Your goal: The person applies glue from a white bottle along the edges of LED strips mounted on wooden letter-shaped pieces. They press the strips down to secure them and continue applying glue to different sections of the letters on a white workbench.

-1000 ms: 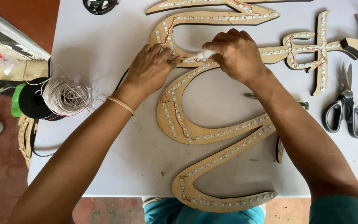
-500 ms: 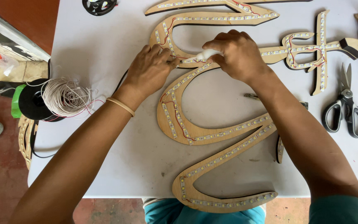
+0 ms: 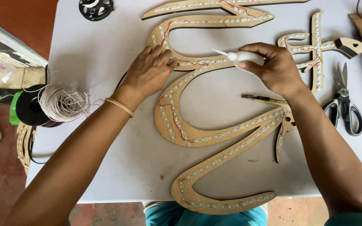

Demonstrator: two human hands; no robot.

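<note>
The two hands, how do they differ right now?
The left hand lies flat, fingers pressing the curved wooden cutout, and wears a thin band at the wrist. The right hand is raised and curled around a small white squeeze bottle, nozzle pointing left. Both work over the same lit strip.

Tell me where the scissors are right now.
In the head view, the scissors lie on the white table at its right edge, just right of the right hand and below the small wooden LED piece.
</note>
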